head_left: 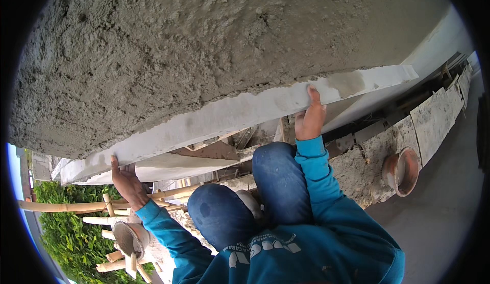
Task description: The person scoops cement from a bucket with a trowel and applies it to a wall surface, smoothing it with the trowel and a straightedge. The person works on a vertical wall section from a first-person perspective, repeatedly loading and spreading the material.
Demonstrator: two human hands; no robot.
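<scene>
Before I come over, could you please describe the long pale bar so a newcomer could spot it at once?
Find the rough grey mortar across the top. Along its lower edge runs the long pale bar, with the left hand and right hand on it. Unlike the yellowish bamboo pole at lower left, it is flat-faced and grey-white.

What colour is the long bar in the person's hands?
The long bar is pale grey with darker patches, best seen in the head view.

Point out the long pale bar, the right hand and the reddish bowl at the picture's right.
Long pale bar (pixel 237 113): head view, middle of its broad face.
Right hand (pixel 311 120): head view, middle of the hand.
Reddish bowl (pixel 391 171): head view, its outer wall.
</scene>
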